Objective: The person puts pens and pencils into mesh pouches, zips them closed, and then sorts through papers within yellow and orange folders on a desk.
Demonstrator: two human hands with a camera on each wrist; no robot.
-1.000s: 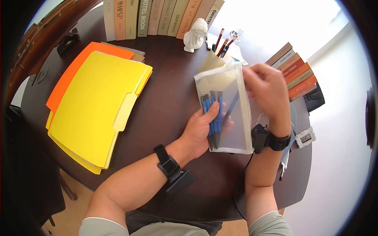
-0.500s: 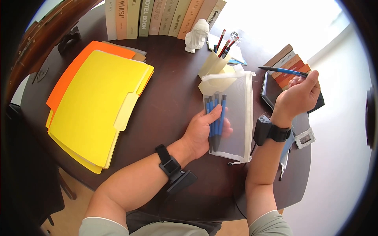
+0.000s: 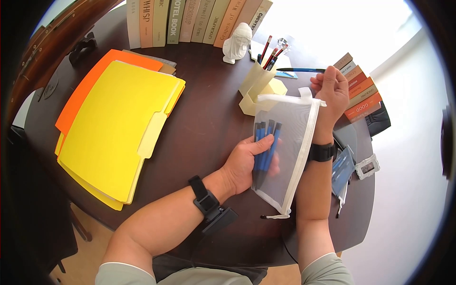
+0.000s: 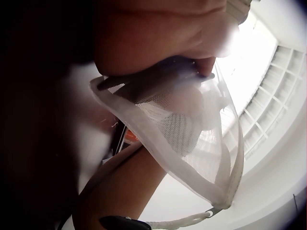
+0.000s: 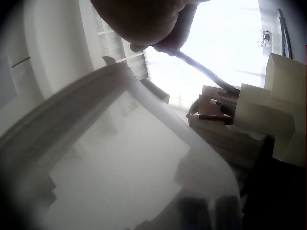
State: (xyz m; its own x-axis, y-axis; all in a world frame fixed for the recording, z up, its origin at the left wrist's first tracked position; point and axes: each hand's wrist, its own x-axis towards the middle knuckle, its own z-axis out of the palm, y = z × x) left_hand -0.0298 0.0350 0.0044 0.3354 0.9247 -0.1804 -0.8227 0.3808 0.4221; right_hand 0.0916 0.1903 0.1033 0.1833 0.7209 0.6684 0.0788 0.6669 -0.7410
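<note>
- A dark worktop (image 3: 199, 118) curves away at right, past a small picture frame (image 3: 368, 166).
- Yellow folders (image 3: 114, 133) lie at left, well apart from the pouch.
- A white mesh pouch (image 3: 294, 123) holds blue pens (image 3: 270, 142).
- A pale holder (image 3: 257, 78) carries pencils (image 3: 272, 58).
- Left hand (image 3: 244, 164), thumb in front, its grip closed round pouch and pens.
- Right hand (image 3: 332, 92), raised beyond the pouch, its grip pinching one dark-and-blue pen (image 3: 301, 70) near the holder.

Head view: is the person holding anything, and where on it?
The left hand grips the mesh pouch by its left side, around the blue pens; the right hand holds a single pen at one end.
</note>
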